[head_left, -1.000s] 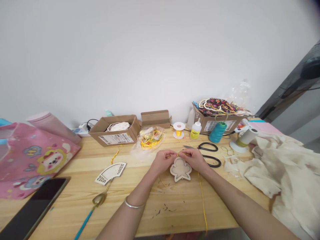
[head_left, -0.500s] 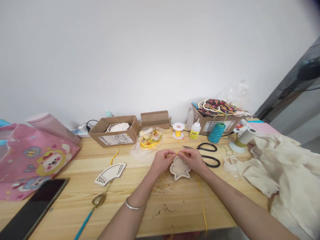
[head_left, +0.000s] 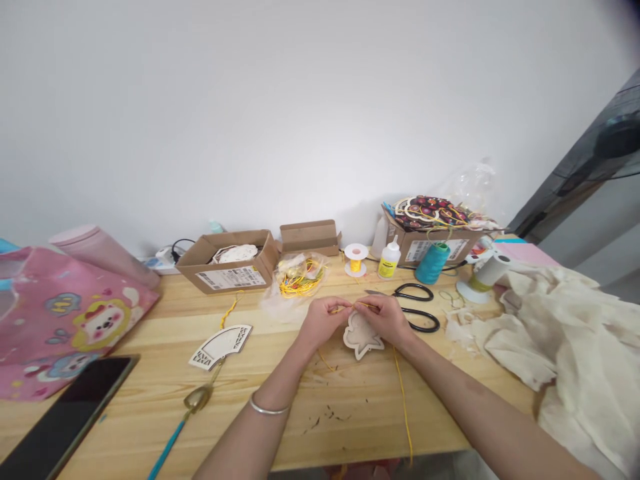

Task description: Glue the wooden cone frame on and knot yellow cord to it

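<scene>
Both my hands meet over the middle of the wooden table (head_left: pixel 350 427). My left hand (head_left: pixel 323 321) and my right hand (head_left: pixel 384 317) pinch a thin yellow cord (head_left: pixel 404 407) between their fingertips. The cord runs under my right wrist and trails down past the table's front edge. Just below my fingers lies a flat pale wooden cut-out (head_left: pixel 363 335) with a lobed outline, tilted slightly and partly covered by my right hand.
Black scissors (head_left: pixel 417 308) lie right of my hands, cream cloth (head_left: pixel 560 333) beyond them. Behind are a glue bottle (head_left: pixel 389 259), yellow cord spool (head_left: pixel 356 259), teal thread cone (head_left: pixel 432 263) and cardboard boxes (head_left: pixel 230 261). At left lie a fan-shaped cut-out (head_left: pixel 221 345), phone (head_left: pixel 70 417) and pink bag (head_left: pixel 60 313).
The wooden cut-out has tilted and shifted slightly right under my fingers. My hands stay together on the cord, almost where they were.
</scene>
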The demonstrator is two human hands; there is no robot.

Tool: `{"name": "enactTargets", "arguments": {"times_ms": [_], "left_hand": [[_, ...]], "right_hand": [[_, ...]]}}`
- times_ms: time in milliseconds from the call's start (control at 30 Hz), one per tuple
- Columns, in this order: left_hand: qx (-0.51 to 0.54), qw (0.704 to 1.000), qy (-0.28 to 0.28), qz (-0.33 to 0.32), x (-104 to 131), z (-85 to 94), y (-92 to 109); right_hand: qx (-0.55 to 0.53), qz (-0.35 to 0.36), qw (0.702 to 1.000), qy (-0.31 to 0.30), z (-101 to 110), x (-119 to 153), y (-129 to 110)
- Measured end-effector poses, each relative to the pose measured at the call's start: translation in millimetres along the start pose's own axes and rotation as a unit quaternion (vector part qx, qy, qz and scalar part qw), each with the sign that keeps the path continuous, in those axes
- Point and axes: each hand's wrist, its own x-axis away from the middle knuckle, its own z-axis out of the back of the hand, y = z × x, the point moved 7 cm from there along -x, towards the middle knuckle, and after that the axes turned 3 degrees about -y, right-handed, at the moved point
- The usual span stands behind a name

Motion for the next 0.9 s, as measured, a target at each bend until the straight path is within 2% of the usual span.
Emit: {"name": "enactTargets", "arguments": {"times_ms": [167, 300, 367, 467, 567, 633, 767, 833, 900], "left_hand": [[0.024, 1.000, 0.003, 0.011, 1, -2.8, 2], [0.000, 1.000, 0.003, -0.003, 1, -1.1, 5], [-0.038, 0.999, -0.019, -0.004, 1, 4.0, 4], [-0.156, 0.985, -0.078, -0.011, 4, 17.4, 3], [-0.266, 0.960, -0.083, -0.006, 8, 36.6, 4], [-0.282, 0.955, -0.086, -0.022, 10, 39.7, 11], [-0.252, 0.954, -0.053, -0.154, 16, 24.8, 43], [-0.228, 0.957, -0.049, -0.174, 17, 13.1, 49], [-0.210, 0.962, -0.052, -0.165, 15, 2.9, 46]], "right_hand": [[0.023, -0.025, 0.999, 0.022, 3, 2, 1], [0.033, -0.016, 0.999, 0.024, 4, 2, -2], [0.033, -0.007, 0.999, 0.025, 5, 1, -3], [0.035, 0.000, 0.999, 0.038, 9, 1, -4], [0.040, 0.006, 0.998, 0.039, 12, 2, -5], [0.044, 0.014, 0.998, 0.036, 12, 2, -8], [0.055, 0.035, 0.998, 0.022, 10, 2, -14], [0.054, 0.042, 0.998, 0.016, 8, 2, -16], [0.048, 0.046, 0.998, 0.011, 7, 2, -16]]}}
